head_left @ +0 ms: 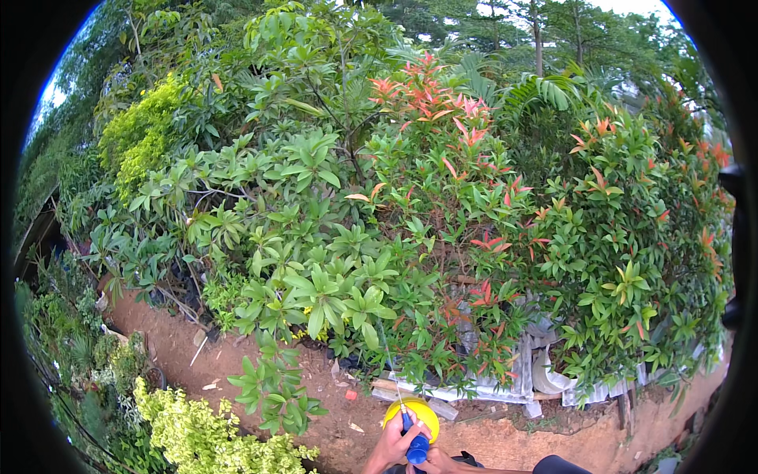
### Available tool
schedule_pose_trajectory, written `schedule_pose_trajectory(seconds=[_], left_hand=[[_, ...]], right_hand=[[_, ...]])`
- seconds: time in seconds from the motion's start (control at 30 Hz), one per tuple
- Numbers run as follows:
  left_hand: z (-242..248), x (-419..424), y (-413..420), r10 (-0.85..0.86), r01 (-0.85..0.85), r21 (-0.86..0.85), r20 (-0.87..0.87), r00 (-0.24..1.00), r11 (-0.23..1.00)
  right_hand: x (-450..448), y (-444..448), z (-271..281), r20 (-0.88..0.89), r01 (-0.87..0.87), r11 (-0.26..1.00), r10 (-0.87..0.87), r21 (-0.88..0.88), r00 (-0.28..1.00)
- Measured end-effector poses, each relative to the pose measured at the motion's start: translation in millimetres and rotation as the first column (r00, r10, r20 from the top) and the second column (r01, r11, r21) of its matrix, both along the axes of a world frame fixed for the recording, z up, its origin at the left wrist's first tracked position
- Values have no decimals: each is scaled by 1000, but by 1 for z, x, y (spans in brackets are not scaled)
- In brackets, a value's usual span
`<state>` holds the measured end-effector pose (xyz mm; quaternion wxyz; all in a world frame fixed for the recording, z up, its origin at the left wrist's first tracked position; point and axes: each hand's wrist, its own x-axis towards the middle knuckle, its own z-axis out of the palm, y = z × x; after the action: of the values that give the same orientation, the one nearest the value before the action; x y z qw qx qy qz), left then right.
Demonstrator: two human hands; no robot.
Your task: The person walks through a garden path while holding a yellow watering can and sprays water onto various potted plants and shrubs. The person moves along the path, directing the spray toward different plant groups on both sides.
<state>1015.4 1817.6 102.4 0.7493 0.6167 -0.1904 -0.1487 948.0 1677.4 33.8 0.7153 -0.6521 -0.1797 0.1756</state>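
My left hand (393,441) is wrapped around a blue plastic hand sprayer (418,449) with a brass-coloured tip, which points away from me at the shrubs. At the sprayer's near end is my right hand (439,460), its fingers closed around the lower part and partly hidden. From the tip runs a thin pale line, a jet of liquid or a slim rod; I cannot tell which. Below the hands is a round yellow container (427,409), partly covered by them. Green leaves of a broad-leaved shrub (323,296) hang just beyond the tip.
A shrub with red young leaves (435,95) rises ahead, with another dense shrub (622,237) to its right. Grey plastic sheeting (524,367) and wooden boards (388,388) edge the bed. A dirt path (183,349) runs across, beside a yellow-green bush (195,426).
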Motion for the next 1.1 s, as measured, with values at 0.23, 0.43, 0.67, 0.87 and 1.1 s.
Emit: schedule_pose_trajectory(seconds=[0.23,0.43,0.67,0.87,1.1], left_hand=[[-9,-1,1,25,-25,11,-31,999,1000],[-9,-6,3,64,-65,-15,-56,996,998],[-14,-12,16,138,-138,-3,-66,988,990],[-20,-21,32,212,-211,46,-13,977,976],[-17,-36,42,334,-332,42,-69,940,943]], right_hand=[[0,0,1,-5,-18,1000,18,1,1000],[0,1,4,-11,-54,999,54,3,998],[6,7,9,-9,-127,992,127,-3,992],[10,15,14,-19,-203,979,202,-5,979],[12,25,18,-32,-286,958,286,-4,958]])
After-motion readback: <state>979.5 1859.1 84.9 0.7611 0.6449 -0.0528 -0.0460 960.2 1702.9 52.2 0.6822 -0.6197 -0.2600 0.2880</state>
